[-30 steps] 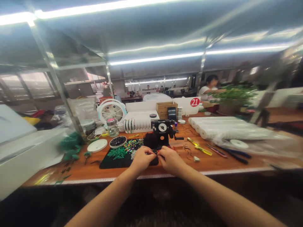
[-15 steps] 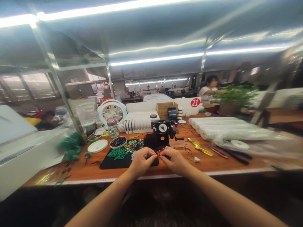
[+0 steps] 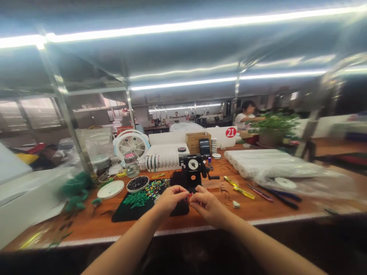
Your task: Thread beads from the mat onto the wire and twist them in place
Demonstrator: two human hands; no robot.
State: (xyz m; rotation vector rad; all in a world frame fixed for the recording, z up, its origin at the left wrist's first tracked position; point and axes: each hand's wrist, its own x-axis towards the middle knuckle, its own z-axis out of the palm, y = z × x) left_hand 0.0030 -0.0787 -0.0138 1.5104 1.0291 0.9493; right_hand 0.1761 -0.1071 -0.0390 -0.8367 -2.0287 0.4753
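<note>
My left hand (image 3: 171, 199) is closed, thumb and index finger pinched, over the right part of a black mat (image 3: 123, 214). What it pinches is too small to name. Close against it, my right hand (image 3: 207, 204) also has its fingertips pinched together. Small red pieces (image 3: 189, 195) show between the two hands; whether either hand holds them I cannot tell. Green tube-like pieces (image 3: 135, 199), multicoloured beads (image 3: 157, 187) and a dish of black beads (image 3: 138, 183) lie to the left. Just beyond my hands stands a black hand-cranked machine (image 3: 192, 170) with a round dial.
Yellow-handled tools (image 3: 243, 192), a pair of dark-handled pliers (image 3: 283, 198) and white plastic-wrapped rolls (image 3: 258, 162) lie to the right. A fan (image 3: 132, 146), a glass jar (image 3: 132, 168) and a white lid (image 3: 110, 189) are at left. A person (image 3: 245, 116) sits beyond, near a potted plant (image 3: 272, 128).
The view has tilted up slightly and shifted right. My hands have come closer together, and my right-hand fingers have changed their pinch beside the red pieces.
</note>
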